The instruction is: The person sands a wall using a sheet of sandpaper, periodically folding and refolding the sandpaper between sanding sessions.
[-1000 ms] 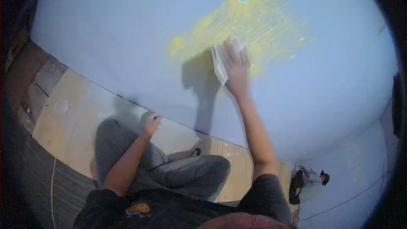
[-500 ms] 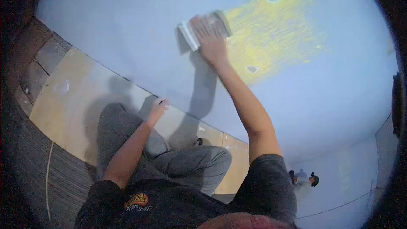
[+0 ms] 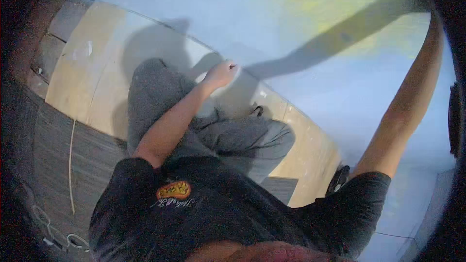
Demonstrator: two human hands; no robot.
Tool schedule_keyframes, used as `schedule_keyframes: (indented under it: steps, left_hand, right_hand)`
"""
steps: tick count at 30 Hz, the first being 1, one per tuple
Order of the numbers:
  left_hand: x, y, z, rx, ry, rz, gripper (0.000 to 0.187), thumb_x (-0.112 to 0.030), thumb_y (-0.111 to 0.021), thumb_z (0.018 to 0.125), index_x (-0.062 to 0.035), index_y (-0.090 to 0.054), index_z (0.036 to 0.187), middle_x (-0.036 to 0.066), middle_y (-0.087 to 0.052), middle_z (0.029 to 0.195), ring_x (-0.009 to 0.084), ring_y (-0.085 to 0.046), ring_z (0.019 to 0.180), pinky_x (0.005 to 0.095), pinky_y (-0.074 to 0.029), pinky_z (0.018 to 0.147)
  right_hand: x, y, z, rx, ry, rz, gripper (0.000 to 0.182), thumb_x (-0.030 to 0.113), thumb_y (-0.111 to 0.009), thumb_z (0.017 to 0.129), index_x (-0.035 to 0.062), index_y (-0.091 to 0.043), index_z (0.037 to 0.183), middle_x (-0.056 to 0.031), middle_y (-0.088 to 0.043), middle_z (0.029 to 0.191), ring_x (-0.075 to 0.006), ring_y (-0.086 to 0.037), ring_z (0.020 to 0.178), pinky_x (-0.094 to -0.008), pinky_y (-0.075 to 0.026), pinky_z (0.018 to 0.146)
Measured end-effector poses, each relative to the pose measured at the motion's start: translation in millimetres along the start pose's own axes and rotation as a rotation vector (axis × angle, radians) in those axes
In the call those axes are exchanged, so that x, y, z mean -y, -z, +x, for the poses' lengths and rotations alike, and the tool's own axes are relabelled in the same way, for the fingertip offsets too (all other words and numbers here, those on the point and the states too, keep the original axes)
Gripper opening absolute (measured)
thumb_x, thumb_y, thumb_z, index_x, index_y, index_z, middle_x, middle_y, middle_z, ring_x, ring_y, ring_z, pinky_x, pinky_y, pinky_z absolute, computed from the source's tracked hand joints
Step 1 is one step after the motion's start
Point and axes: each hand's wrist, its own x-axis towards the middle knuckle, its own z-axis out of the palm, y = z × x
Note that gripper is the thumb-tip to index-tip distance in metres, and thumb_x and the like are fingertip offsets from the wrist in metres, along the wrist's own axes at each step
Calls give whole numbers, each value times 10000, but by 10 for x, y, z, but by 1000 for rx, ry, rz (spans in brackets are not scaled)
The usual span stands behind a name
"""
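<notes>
My left hand is closed in front of my bent knee, near the lower edge of the pale blue wall. A small dark spot shows at its fingers, too small to name. My right arm stretches up and to the right along the wall, and the hand at its end is lost beyond the dark rim of the view. The arm's shadow falls across a yellow patch on the wall. The white and grey block is out of sight.
Pale boards run along the foot of the wall. Grey ribbed flooring lies at the left, with a thin strip on it. A looped pale cord is at the lower left. My grey-trousered legs are folded.
My right hand has swung right and out of view, with the block it was on. My left hand and legs appear higher and further right. The person at the lower right is no longer seen.
</notes>
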Motion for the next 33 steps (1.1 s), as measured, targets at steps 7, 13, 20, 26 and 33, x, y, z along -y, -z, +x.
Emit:
schedule_keyframes:
  steps: [7, 13, 20, 26, 33]
  left_hand:
    - [128, -225, -205, 279, -218, 556, 422, -298, -487, 975, 33, -642, 1184, 239, -692, 1134, 407, -663, 1076, 540, -504, 918]
    - [-646, 174, -531, 385, 25, 456, 337, -189, -533, 930, 63, -688, 1090, 277, -700, 1063, 425, -683, 1017, 520, -541, 871]
    - [-238, -160, -205, 404, 41, 442, 351, -281, -554, 959, -4, -690, 1127, 289, -687, 1088, 417, -675, 1038, 516, -545, 867]
    - [-275, -168, -298, 469, 119, 489, 394, -347, -568, 963, -5, -686, 1119, 263, -694, 1102, 412, -679, 1043, 542, -538, 882]
    - [-264, -125, -369, 368, 112, 493, 431, -351, -573, 944, -22, -677, 1202, 217, -682, 1204, 400, -646, 1143, 546, -509, 950]
  right_hand:
    - [2317, -1115, -2001, -111, 230, 224, 658, 323, -477, 955, 95, -337, 1555, -140, -326, 1585, -333, -289, 1456, -539, -192, 1210]
    - [2163, -1101, -2823, 551, 837, 624, 735, 398, -570, 923, 146, -326, 1569, -32, -291, 1642, -250, -235, 1517, -493, -142, 1251]
    - [151, -787, -250, -516, 373, -289, 581, 360, -436, 1017, -15, -375, 1457, -255, -583, 1208, -402, -563, 1171, -541, -425, 1076]
    - [478, -1278, -520, -599, 102, -363, 502, 310, -288, 1083, 29, -368, 1492, -222, -490, 1452, -383, -510, 1311, -519, -409, 1122]
    - [2543, -1385, -3433, 298, 584, 473, 713, 134, -535, 883, 230, -349, 1565, 11, -314, 1636, -218, -309, 1494, -473, -263, 1204]
